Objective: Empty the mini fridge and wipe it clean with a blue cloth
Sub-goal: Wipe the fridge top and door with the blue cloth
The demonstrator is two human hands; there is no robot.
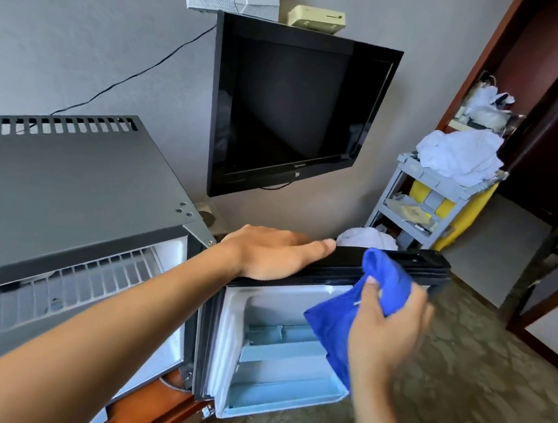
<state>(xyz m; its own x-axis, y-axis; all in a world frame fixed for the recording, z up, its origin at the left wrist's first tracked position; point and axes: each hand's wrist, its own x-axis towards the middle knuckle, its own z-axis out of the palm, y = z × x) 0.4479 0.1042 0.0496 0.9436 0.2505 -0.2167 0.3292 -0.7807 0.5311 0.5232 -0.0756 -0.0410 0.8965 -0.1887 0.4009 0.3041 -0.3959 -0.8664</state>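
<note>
Both hands work the open mini fridge [65, 195]: left hand [266, 254] lies flat-fingered on the door [292, 333] top, steadying it, while right hand [385, 329] at four o'clock pinches the blue cloth [334, 324] against the door's inside.

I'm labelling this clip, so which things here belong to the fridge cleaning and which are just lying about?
Part of the job:
- dark grey mini fridge
- its open door with pale blue shelves
- blue cloth, gripped by the right hand
- left hand, resting on the door's top edge

Just lying about:
- black wall-mounted television
- grey housekeeping cart with white linen
</note>
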